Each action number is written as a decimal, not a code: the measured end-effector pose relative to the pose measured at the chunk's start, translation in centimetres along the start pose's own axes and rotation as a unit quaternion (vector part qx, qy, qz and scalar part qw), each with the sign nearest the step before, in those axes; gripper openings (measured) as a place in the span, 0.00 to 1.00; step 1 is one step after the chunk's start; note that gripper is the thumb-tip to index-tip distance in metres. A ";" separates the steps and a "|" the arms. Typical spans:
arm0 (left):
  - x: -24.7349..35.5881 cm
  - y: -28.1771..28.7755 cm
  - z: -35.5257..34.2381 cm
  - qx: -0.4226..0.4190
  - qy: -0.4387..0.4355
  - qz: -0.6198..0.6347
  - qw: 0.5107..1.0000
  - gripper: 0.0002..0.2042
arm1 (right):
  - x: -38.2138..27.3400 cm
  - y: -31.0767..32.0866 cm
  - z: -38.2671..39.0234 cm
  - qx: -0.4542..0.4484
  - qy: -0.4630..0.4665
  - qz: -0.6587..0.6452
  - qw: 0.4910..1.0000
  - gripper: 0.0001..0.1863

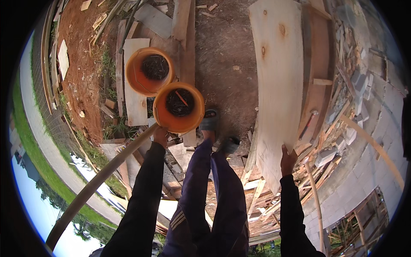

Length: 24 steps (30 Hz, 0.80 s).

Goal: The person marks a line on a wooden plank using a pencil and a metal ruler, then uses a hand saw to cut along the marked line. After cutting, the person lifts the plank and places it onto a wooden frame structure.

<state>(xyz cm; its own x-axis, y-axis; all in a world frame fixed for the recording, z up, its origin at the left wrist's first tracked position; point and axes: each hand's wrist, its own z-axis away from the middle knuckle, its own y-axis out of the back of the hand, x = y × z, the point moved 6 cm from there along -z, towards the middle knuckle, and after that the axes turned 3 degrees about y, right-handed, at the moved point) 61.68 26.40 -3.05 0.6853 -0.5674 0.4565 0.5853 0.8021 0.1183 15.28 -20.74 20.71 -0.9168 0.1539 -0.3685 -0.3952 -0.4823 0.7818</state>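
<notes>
My left hand (161, 136) grips the rim of an orange bucket (178, 107) that holds dark nails and scraps, lifted above the ground. A second orange bucket (149, 70) with dark contents stands on a board just behind it. My right hand (287, 159) holds the near end of a wide pale plywood sheet (277, 85) that stretches away from me. My legs in dark trousers and sandals (218, 128) stand on bare earth between the two hands.
A long pale pole (98, 175) slants from lower left toward the bucket. Loose planks and offcuts (141, 25) litter the red soil. A hammer (307, 122) lies on boards at the right, beside rubble and grey block paving (376, 141).
</notes>
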 end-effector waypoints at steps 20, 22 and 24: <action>20.5 -13.3 30.7 -0.095 0.215 -0.470 0.851 0.28 | 0.5 0.2 -7.7 0.055 -0.111 -0.023 0.992 0.23; 23.7 -13.9 31.5 -0.079 0.133 -0.581 0.799 0.25 | 1.9 0.4 -9.1 0.055 -0.119 -0.029 0.991 0.24; 28.9 -15.9 32.5 -0.064 0.107 -0.661 0.740 0.23 | 3.6 0.7 -10.3 0.073 -0.137 -0.018 0.988 0.23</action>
<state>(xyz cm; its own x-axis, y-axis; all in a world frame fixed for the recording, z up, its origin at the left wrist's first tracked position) 58.10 3.30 36.92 -0.4767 -0.8685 -0.1362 0.8329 -0.4957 0.2461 12.28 -29.45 14.74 -0.8754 0.4055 -0.2632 -0.4133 -0.3455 0.8425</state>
